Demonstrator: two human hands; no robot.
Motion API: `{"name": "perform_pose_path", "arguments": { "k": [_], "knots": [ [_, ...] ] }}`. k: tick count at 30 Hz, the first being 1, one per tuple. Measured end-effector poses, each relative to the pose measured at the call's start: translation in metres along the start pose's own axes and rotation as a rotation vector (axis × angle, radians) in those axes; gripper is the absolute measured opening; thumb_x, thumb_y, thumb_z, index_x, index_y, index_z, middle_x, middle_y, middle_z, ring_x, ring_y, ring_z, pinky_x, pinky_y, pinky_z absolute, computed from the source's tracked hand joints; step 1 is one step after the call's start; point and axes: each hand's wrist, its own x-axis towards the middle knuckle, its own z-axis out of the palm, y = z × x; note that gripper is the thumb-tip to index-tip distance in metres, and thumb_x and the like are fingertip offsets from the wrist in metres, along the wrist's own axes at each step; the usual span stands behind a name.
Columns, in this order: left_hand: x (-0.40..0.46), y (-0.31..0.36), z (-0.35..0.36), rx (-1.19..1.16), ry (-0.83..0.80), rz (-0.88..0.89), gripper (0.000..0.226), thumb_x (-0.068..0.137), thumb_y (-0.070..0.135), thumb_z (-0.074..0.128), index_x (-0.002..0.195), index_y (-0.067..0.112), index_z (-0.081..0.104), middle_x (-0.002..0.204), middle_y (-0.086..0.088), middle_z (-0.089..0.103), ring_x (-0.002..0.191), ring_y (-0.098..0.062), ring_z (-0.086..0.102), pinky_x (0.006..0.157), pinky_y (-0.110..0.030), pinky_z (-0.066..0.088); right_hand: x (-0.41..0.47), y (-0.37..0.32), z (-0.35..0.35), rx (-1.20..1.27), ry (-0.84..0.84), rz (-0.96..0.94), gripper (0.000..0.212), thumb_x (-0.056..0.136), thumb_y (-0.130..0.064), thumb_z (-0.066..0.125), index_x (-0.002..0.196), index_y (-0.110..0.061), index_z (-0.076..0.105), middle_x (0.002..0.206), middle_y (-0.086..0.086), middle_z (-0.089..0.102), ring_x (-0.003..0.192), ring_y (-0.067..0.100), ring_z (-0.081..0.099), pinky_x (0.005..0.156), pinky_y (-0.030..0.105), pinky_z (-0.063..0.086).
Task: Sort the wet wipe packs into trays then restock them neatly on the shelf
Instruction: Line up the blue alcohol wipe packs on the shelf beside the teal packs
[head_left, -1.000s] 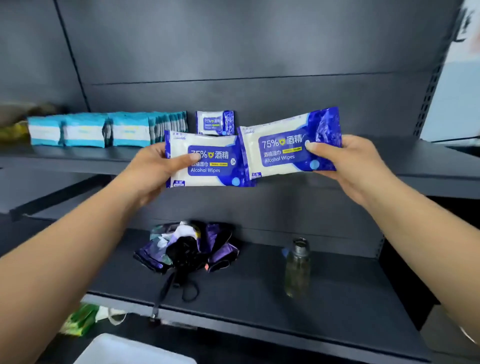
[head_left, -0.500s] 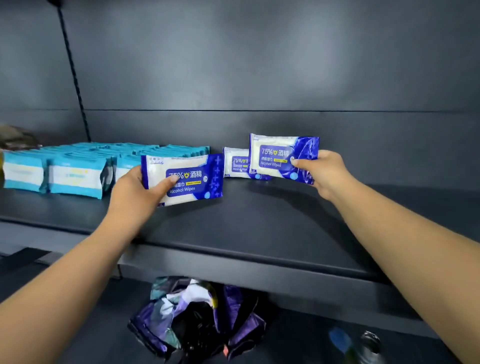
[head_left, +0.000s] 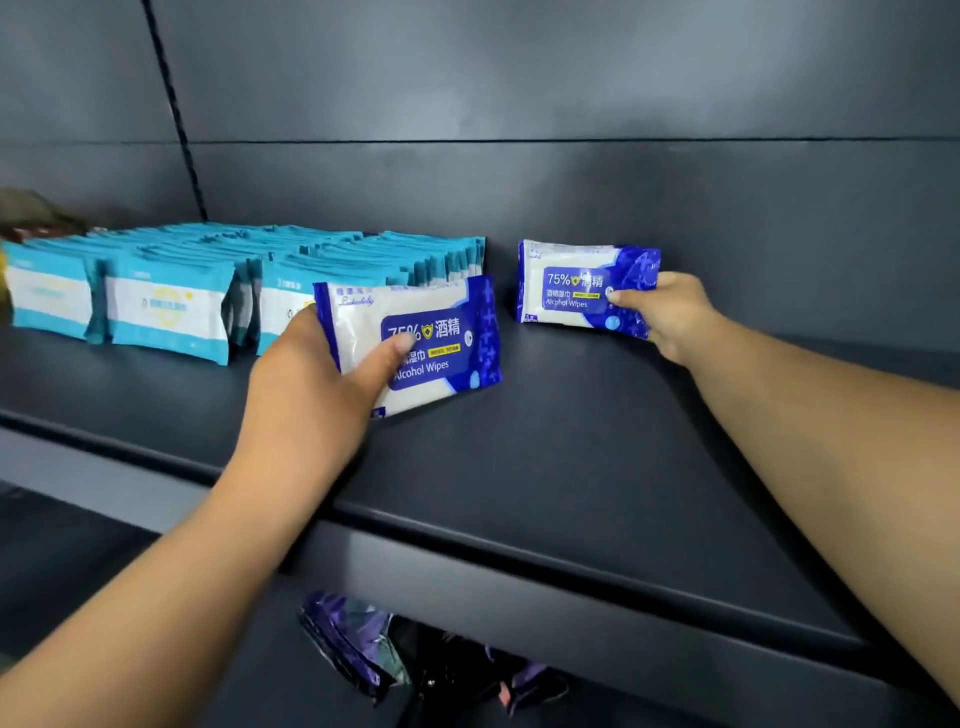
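My left hand (head_left: 317, 384) grips a blue-and-white alcohol wipes pack (head_left: 431, 343) upright on the dark shelf (head_left: 545, 467), its thumb across the front, right in front of the teal packs. Farther right, near the shelf's back wall, my right hand (head_left: 670, 312) pinches the right end of a second blue alcohol wipes pack (head_left: 576, 291). This pack stands upright; whether another pack stands behind it is hidden. Rows of teal-and-white wipe packs (head_left: 171, 306) stand packed together on the shelf's left part.
A folded purple and black umbrella (head_left: 395, 654) lies on the lower shelf beneath. A brownish object (head_left: 31, 213) sits at the far left behind the teal packs. The shelf's front lip (head_left: 519, 577) runs diagonally across the view.
Both hands have pushed their packs deeper onto the shelf. The right pack now stands where the small blue pack stood at the back wall, covering it. The view has moved closer.
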Motion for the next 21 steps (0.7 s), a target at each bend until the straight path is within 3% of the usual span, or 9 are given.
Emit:
{"name": "perform_pose_path", "arguments": {
  "k": [3,8,9,12,16,19,21],
  "knots": [
    [0.003,-0.002,0.000,-0.018,-0.021,-0.027,0.031,0.081,0.034,0.065,0.091,0.015,0.043,0.097,-0.006,0.059,0.085,-0.020,0.049,0.058,-0.018,0.025,0.008,0.006,0.000,-0.004,0.050,0.022,0.024,0.079,0.000,0.069,0.101,-0.005,0.064,0.104,0.013,0.065,0.094,0.028,0.065,0.089,0.041,0.052],
    [0.005,-0.004,-0.001,-0.058,-0.053,-0.063,0.027,0.082,0.032,0.066,0.092,0.017,0.046,0.093,0.000,0.055,0.083,-0.015,0.046,0.058,-0.017,0.027,0.015,0.009,0.004,-0.180,0.134,-0.030,0.012,0.078,-0.009,0.072,0.078,-0.015,0.062,0.105,0.010,0.068,0.094,0.025,0.065,0.089,0.040,0.052],
    [0.005,-0.004,-0.001,-0.066,-0.060,-0.064,0.027,0.083,0.032,0.066,0.092,0.018,0.046,0.092,0.001,0.053,0.083,-0.015,0.047,0.058,-0.017,0.027,0.014,0.008,0.005,-0.235,0.155,-0.056,0.008,0.079,-0.011,0.072,0.083,-0.013,0.065,0.105,0.011,0.068,0.095,0.025,0.064,0.090,0.040,0.051],
    [0.005,-0.006,0.000,-0.097,-0.072,-0.052,0.025,0.082,0.031,0.066,0.092,0.019,0.046,0.091,0.002,0.052,0.083,-0.015,0.047,0.059,-0.017,0.028,0.015,0.007,0.006,-0.427,0.182,-0.117,0.030,0.081,-0.021,0.071,0.104,-0.003,0.066,0.108,0.012,0.067,0.097,0.024,0.061,0.092,0.038,0.047],
    [0.007,-0.008,0.000,-0.119,-0.072,-0.042,0.024,0.082,0.031,0.067,0.092,0.019,0.049,0.087,0.005,0.053,0.082,-0.015,0.048,0.059,-0.017,0.028,0.017,0.007,0.004,-0.529,0.209,-0.126,0.037,0.083,-0.032,0.068,0.109,-0.006,0.066,0.110,0.011,0.066,0.100,0.026,0.060,0.085,0.032,0.044],
    [0.010,-0.013,0.002,-0.170,-0.092,-0.087,0.025,0.080,0.032,0.069,0.094,0.018,0.054,0.089,0.003,0.059,0.084,-0.016,0.055,0.066,-0.019,0.034,0.013,0.009,0.002,-0.588,0.226,-0.102,0.034,0.084,-0.037,0.065,0.098,-0.006,0.066,0.095,0.011,0.065,0.085,0.022,0.053,0.071,0.028,0.039],
    [0.012,-0.015,0.003,-0.222,-0.100,-0.103,0.026,0.079,0.032,0.070,0.096,0.017,0.058,0.091,0.002,0.063,0.085,-0.017,0.059,0.072,-0.022,0.039,0.004,0.006,-0.002,-0.666,0.259,-0.090,0.033,0.085,-0.041,0.063,0.092,-0.008,0.064,0.093,0.011,0.061,0.091,0.025,0.053,0.070,0.029,0.040]
  ]
}}
